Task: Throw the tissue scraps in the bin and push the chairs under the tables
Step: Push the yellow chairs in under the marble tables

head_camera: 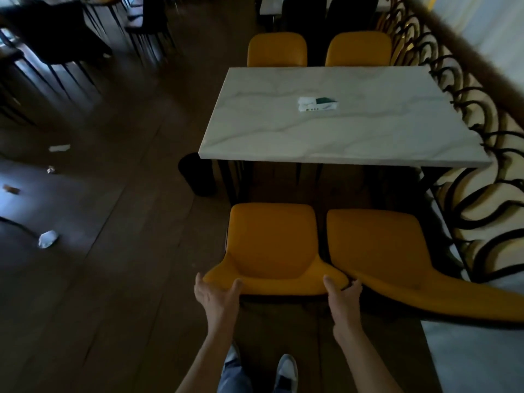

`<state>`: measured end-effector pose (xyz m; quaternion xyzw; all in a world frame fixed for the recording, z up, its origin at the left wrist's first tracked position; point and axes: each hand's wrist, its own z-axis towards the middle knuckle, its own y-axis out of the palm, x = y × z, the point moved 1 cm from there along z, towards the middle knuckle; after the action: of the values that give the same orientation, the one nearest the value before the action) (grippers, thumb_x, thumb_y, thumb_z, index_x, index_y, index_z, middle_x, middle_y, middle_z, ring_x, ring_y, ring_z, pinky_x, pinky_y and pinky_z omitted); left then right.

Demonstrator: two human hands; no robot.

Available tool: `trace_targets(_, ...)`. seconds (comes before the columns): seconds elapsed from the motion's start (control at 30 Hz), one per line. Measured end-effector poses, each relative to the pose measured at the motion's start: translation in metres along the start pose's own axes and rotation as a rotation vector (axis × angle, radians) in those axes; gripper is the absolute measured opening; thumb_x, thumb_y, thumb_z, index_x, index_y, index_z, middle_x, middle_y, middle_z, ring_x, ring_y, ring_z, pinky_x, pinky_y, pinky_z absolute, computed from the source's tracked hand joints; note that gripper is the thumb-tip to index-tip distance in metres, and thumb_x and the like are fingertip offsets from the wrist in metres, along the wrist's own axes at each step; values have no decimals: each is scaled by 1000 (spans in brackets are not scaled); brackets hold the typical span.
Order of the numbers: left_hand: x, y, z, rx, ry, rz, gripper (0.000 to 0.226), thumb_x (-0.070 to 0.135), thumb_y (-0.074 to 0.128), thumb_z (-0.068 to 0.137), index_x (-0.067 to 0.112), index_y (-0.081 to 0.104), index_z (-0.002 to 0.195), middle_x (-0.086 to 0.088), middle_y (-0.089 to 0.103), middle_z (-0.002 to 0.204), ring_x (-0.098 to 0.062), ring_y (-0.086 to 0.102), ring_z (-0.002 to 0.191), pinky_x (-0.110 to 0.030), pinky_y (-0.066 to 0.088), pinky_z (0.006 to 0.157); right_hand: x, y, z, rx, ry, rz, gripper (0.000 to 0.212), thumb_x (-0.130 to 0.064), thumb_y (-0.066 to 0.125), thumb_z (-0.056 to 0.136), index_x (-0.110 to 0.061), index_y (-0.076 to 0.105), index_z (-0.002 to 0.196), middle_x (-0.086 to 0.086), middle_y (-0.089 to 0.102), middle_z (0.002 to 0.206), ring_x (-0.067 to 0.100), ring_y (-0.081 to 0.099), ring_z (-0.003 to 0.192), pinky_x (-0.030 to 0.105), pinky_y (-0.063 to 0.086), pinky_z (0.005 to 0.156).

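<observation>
Both my hands are on the backrest of the near left chair (272,245). Left hand (217,293): thumb hooked over the top edge, fingers spread along the outer corner, gripping. Right hand (343,293): thumb on the top edge, fingers curled round the right corner, in the gap where it touches the second chair (377,251). My shoes (286,370) are just behind.

Step in hand, as I judge it: pushing chairs in. Both near chairs stand out from the table (340,137), seats fully clear of its near edge. The second chair sits slightly angled.

Next move calls for a straight, even push from both hands so the seat slides between the table legs; the touching neighbour may drag along or snag.

Bin (195,174): dark, on the floor at the table's near left corner.

Tissue scraps not yet binned: crumpled wad (48,239) on the floor well to my left, flatter piece (59,148) farther on, small bits near it. A white and green packet (317,104) lies mid-table; I cannot tell if it is scrap.

Far chairs (277,49) look tucked in.
</observation>
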<state>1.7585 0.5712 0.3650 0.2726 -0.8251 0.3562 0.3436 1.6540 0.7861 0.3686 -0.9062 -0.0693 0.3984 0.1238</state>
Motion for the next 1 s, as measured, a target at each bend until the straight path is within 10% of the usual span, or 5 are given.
trace_targets(0.1, -7, 5, 3, -2, -231, -299, 114, 29, 83, 79, 28, 0, 158, -17, 36, 153, -41, 43, 134, -54, 41, 108, 2, 2, 1, -52, 319, 289, 85, -33, 70, 89, -31, 15, 153, 17, 39, 148, 39, 61, 107, 58, 54, 86)
trace_targets(0.27, -19, 12, 1, -109, -376, -526, 88, 35, 84, 76, 38, 29, 144, -16, 57, 129, -41, 64, 108, -62, 55, 87, 5, 10, -3, -225, 457, 518, 56, -31, 72, 87, -26, 45, 137, 23, 51, 124, 46, 59, 97, 57, 54, 63)
trace_targets(0.77, -15, 24, 11, -104, -344, -644, 68, 18, 82, 78, 31, 46, 134, -20, 61, 123, -42, 65, 104, -56, 60, 64, -5, 21, 2, -154, 446, 632, 45, -14, 66, 92, -22, 52, 133, 21, 51, 127, 49, 53, 108, 64, 53, 84)
trace_targets(1.0, 0, 25, 28, -87, -294, -651, 55, 11, 78, 81, 25, 47, 125, -22, 62, 119, -42, 66, 102, -62, 58, 79, -14, 34, 6, -189, 381, 640, 22, -2, 64, 90, -15, 60, 107, 26, 51, 134, 50, 49, 122, 62, 48, 97)
